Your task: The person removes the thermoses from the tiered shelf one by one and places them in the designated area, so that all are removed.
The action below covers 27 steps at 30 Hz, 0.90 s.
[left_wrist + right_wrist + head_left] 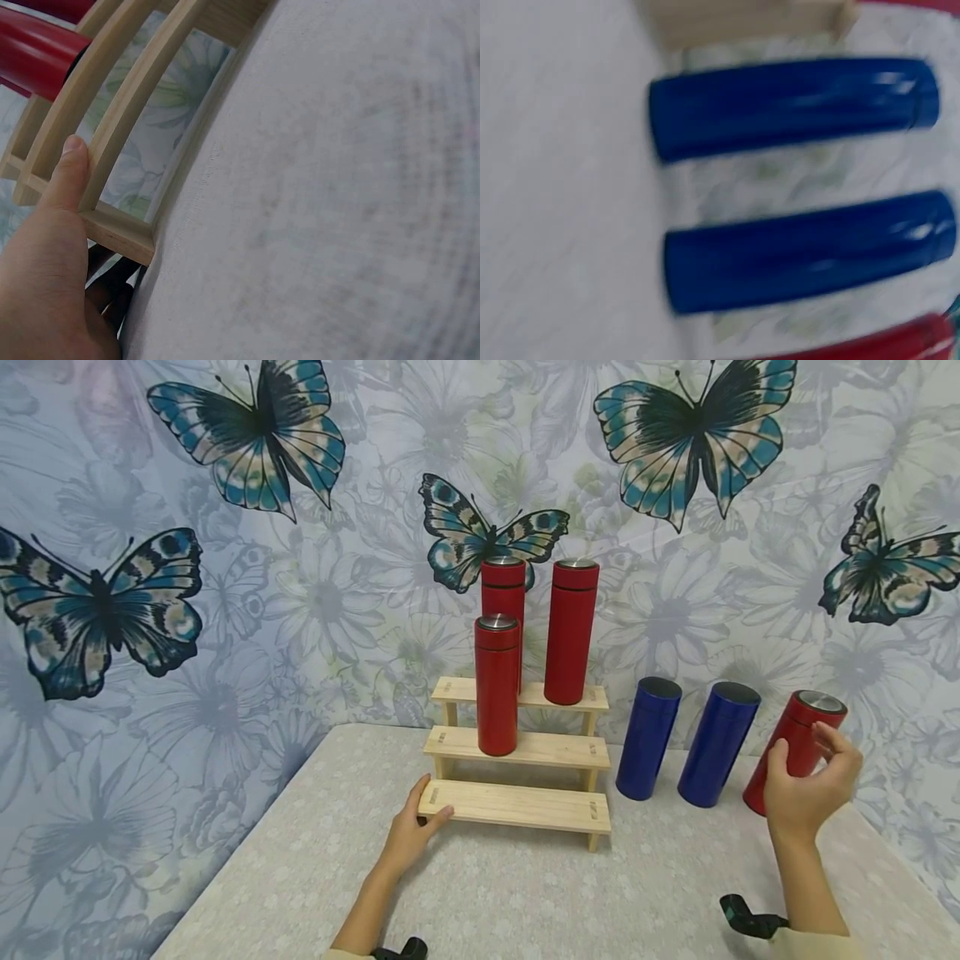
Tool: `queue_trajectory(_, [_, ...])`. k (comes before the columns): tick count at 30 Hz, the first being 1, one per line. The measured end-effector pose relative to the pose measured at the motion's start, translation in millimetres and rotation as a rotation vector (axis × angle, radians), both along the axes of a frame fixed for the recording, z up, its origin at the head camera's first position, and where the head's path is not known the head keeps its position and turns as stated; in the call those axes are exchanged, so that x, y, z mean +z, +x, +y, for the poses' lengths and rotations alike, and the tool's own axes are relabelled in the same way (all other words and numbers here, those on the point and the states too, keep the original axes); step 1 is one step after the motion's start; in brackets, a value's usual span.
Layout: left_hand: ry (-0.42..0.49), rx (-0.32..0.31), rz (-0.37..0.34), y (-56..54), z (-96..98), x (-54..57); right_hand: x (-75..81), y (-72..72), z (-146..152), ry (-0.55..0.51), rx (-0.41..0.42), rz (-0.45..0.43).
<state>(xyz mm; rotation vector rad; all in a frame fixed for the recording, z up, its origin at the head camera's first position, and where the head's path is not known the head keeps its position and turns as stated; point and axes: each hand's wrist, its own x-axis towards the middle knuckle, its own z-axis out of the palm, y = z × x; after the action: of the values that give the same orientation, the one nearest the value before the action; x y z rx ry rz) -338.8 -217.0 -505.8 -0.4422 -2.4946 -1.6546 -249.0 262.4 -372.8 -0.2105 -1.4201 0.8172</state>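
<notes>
A three-step wooden display stand holds red flasks: one flask on the middle step, another flask on the top step, and a third flask partly hidden behind the first. My left hand grips the left end of its lowest step; the left wrist view shows the thumb against the wood. At the right, my right hand is in front of a red flask, thumb and fingers apart. Contact there cannot be made out, and the right wrist view does not show the hand.
Two blue flasks stand upright on the table between the stand and the red flask at right. A pale patterned cloth covers the table. Behind it hangs a backdrop printed with flowers and butterflies.
</notes>
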Motion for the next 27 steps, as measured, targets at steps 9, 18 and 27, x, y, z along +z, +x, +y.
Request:
queue_trajectory(9, [0.002,-0.004,-0.005,1.1,0.9,0.3,47.5,3.9,-83.0,0.078,0.173,0.208])
queue_trajectory(18, [0.002,-0.003,0.006,0.6,1.4,-0.4,41.7,-18.1,-149.5,0.32,0.374,0.167])
queue_trajectory(27, [-0.003,0.0,0.001,2.0,-1.2,-0.8,55.8,-41.9,-197.4,0.417,0.718,-0.112])
